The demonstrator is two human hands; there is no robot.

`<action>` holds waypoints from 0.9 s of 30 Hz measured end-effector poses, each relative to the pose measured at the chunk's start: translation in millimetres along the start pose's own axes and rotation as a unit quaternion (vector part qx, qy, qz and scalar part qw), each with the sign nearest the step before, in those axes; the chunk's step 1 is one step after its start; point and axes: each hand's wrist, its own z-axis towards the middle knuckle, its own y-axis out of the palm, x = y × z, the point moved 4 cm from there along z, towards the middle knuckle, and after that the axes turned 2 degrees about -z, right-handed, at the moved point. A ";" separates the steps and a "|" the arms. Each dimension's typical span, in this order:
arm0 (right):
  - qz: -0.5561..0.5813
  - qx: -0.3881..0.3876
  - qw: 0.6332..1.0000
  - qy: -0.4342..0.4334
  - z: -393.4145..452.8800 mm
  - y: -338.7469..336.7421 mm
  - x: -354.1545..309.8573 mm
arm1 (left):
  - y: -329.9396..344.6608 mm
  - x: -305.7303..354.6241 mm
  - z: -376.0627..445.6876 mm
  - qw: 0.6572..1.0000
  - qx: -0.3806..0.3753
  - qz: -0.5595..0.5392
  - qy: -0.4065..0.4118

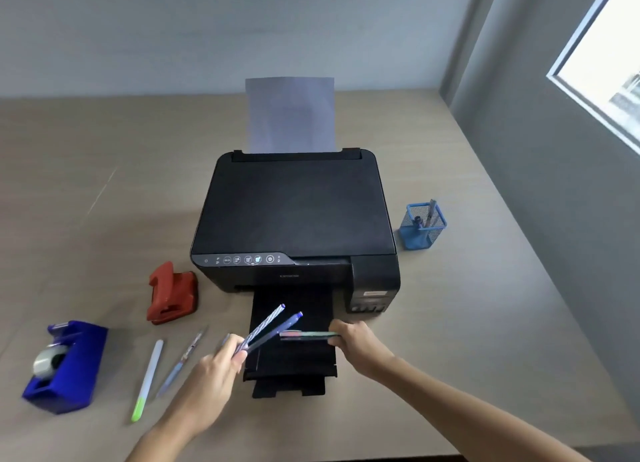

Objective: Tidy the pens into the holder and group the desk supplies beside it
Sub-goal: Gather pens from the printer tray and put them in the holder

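My left hand (214, 368) grips two blue pens (273, 326) that fan up and right over the printer's output tray. My right hand (353, 344) holds a pair of pens (304, 335) level, pointing left, above the same tray. On the desk to the left lie a white pen with a green cap (149, 378) and a slim patterned pen (181, 364). The blue mesh pen holder (422, 226) stands right of the printer with two pens inside. A red hole punch (171, 293) and a blue tape dispenser (64, 366) sit at the left.
A black printer (294, 215) with a sheet of paper (291, 115) in its rear feed fills the desk's middle; its output tray (294, 368) extends toward me. The desk's right edge runs along a grey wall with a window (609, 56).
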 end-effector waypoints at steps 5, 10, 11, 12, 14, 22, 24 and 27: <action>0.054 0.084 0.990 -0.097 -30.6 -67.8 8.2 | -15.9 72.8 46.7 0.996 0.069 -0.041 0.025; 0.098 0.239 0.962 -0.088 -68.2 -161.8 66.3 | -15.5 166.9 130.1 0.989 0.106 -0.017 0.099; 0.099 0.276 0.954 -0.062 -67.4 -178.1 85.5 | -11.1 184.5 148.8 0.990 0.098 -0.010 0.104; 0.090 0.310 0.946 -0.035 -65.1 -194.5 104.1 | -3.9 200.9 168.5 0.991 0.085 0.003 0.107; 0.065 0.357 0.932 0.013 -52.8 -220.9 136.9 | 12.6 228.3 206.9 0.993 0.046 0.041 0.098; -0.129 0.208 0.963 0.111 31.0 -276.1 185.8 | 70.8 300.9 315.1 0.961 -0.093 0.260 0.022; -0.157 0.158 0.970 0.101 47.4 -278.9 176.4 | 83.5 307.8 332.9 0.950 -0.106 0.293 0.015; -0.184 0.112 0.972 0.088 64.8 -278.5 162.6 | 100.7 311.6 350.5 0.942 -0.126 0.312 0.005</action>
